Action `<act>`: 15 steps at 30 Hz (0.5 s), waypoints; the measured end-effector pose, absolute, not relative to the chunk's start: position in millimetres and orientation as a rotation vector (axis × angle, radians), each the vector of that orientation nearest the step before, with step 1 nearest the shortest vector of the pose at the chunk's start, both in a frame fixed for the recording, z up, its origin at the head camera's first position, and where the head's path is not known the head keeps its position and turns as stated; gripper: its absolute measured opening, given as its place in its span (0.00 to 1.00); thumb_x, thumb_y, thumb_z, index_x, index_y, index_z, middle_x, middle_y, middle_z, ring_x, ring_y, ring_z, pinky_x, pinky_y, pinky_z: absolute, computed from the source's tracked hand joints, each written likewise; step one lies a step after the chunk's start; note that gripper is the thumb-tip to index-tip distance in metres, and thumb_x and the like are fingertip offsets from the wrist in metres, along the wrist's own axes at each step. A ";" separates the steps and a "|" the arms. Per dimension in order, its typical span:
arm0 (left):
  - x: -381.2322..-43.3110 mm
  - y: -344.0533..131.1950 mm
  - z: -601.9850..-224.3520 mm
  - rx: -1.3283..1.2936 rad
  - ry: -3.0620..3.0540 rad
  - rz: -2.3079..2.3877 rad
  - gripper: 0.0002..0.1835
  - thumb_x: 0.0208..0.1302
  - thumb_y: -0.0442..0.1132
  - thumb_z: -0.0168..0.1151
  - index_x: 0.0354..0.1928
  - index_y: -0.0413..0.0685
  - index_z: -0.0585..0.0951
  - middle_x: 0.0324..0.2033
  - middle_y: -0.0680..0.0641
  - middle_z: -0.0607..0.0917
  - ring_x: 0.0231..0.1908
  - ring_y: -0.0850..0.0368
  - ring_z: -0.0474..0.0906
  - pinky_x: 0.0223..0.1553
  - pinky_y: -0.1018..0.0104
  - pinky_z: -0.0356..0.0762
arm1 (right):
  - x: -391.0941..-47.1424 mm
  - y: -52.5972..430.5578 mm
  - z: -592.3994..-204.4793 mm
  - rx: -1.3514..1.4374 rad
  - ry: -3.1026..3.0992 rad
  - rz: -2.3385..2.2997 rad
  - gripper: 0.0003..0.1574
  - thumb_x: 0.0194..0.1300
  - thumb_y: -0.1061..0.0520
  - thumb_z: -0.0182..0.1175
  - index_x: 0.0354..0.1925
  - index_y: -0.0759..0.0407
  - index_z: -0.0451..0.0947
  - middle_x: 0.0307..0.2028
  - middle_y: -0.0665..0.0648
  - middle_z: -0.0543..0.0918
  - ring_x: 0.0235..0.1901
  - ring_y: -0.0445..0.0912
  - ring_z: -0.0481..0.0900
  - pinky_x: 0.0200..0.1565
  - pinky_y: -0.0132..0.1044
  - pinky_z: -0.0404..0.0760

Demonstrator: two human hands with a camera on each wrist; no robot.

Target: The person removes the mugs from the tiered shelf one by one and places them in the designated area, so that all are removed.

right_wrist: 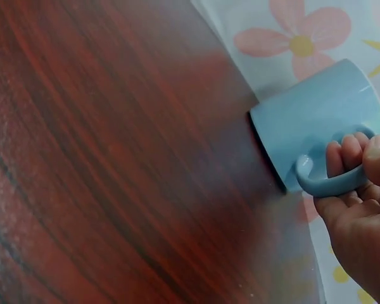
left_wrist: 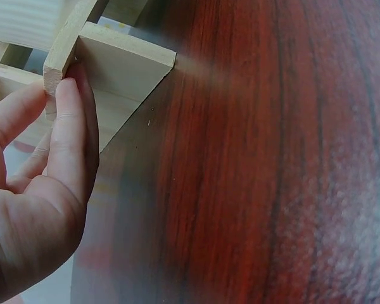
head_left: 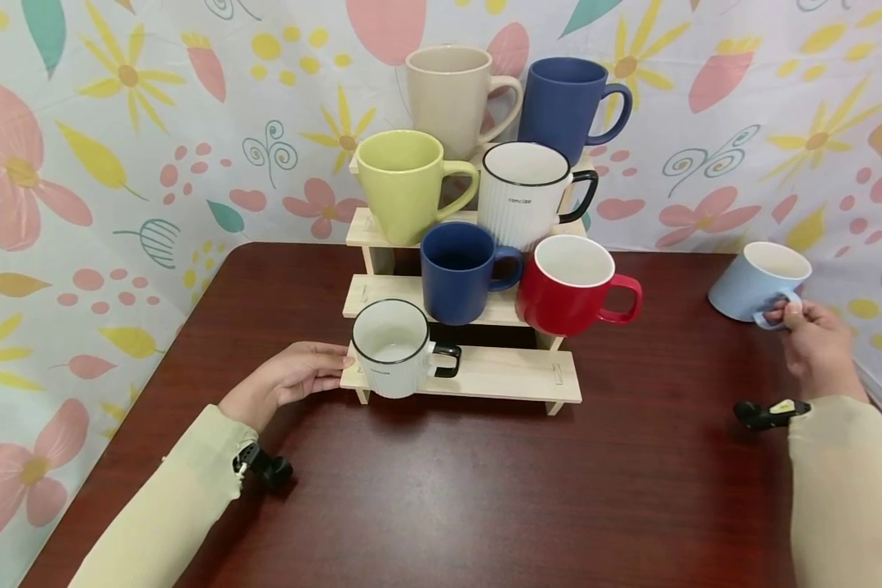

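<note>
My right hand (head_left: 816,339) grips the handle of a light blue mug (head_left: 753,282) at the table's far right; in the right wrist view its fingers pass through the handle (right_wrist: 332,185). With thumb and fingers, my left hand (head_left: 301,376) pinches the left end of the lowest shelf on a stepped wooden rack (head_left: 500,374); the left wrist view shows the board's end (left_wrist: 54,76) between them. Close beside that hand, a white mug with a black rim (head_left: 389,351) stands on the lowest shelf, its black handle pointing right.
Higher on the rack stand a small blue mug (head_left: 457,278), a red mug (head_left: 566,298), a yellow-green mug (head_left: 400,188), a ribbed white mug (head_left: 522,196), a beige mug (head_left: 448,102) and a larger blue mug (head_left: 559,106). A flower-patterned cloth (head_left: 213,114) hangs behind the dark wooden table (head_left: 485,498).
</note>
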State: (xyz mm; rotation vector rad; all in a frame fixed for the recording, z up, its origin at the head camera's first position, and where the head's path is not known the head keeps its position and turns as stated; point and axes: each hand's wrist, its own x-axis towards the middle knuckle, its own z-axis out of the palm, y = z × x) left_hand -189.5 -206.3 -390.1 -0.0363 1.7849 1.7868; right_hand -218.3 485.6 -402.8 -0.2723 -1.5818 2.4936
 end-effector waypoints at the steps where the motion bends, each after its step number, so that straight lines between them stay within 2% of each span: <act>1: -189.4 -206.3 -390.3 -0.038 1.785 1.787 0.30 0.74 0.30 0.53 0.72 0.20 0.58 0.33 0.59 0.89 0.38 0.68 0.86 0.44 0.76 0.84 | -218.6 485.7 -403.2 -0.280 -1.588 2.487 0.16 0.75 0.62 0.55 0.30 0.61 0.84 0.24 0.52 0.86 0.31 0.37 0.84 0.35 0.22 0.81; 6: -188.3 -206.0 -390.2 -0.039 1.790 1.785 0.30 0.75 0.30 0.53 0.72 0.20 0.59 0.34 0.59 0.89 0.38 0.68 0.86 0.44 0.76 0.85 | -221.8 486.1 -402.7 -0.357 -1.652 2.398 0.19 0.77 0.61 0.53 0.29 0.58 0.84 0.22 0.49 0.86 0.29 0.34 0.82 0.33 0.20 0.78; 12: -188.3 -207.2 -391.1 -0.037 1.787 1.783 0.30 0.75 0.30 0.52 0.72 0.19 0.58 0.34 0.59 0.89 0.38 0.68 0.86 0.45 0.76 0.84 | -227.0 488.4 -397.4 -0.534 -1.804 2.227 0.21 0.79 0.56 0.51 0.29 0.49 0.84 0.21 0.42 0.85 0.28 0.31 0.77 0.31 0.18 0.71; 15: -188.6 -207.1 -391.5 -0.028 1.781 1.785 0.31 0.75 0.31 0.52 0.72 0.19 0.57 0.34 0.59 0.89 0.39 0.68 0.86 0.45 0.76 0.84 | -228.0 491.0 -394.9 -0.606 -1.896 2.161 0.20 0.79 0.53 0.50 0.30 0.45 0.83 0.21 0.39 0.85 0.26 0.32 0.73 0.24 0.23 0.64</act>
